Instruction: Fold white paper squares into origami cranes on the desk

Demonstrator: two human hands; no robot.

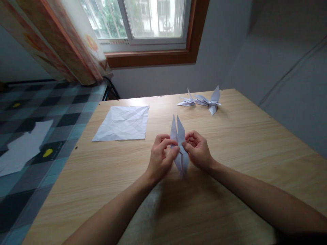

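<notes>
Between my hands is a piece of folded white paper (181,131), narrow and pointed, with two tall tips standing apart at its far end. My left hand (163,154) pinches its left side between thumb and fingers. On the right side, my right hand (198,149) grips the paper's edge the same way, its fingers curled. The near end of the paper points down towards me and looks slightly blurred. Parts of the folds are hidden behind my fingertips.
A creased white paper sheet (122,122) lies on the wooden table (255,136) at the far left. Folded paper figures (212,100) rest near the back edge. Loose white papers (25,149) lie on the checked cloth (15,200) to the left. A window (153,20) and curtain (68,44) are beyond.
</notes>
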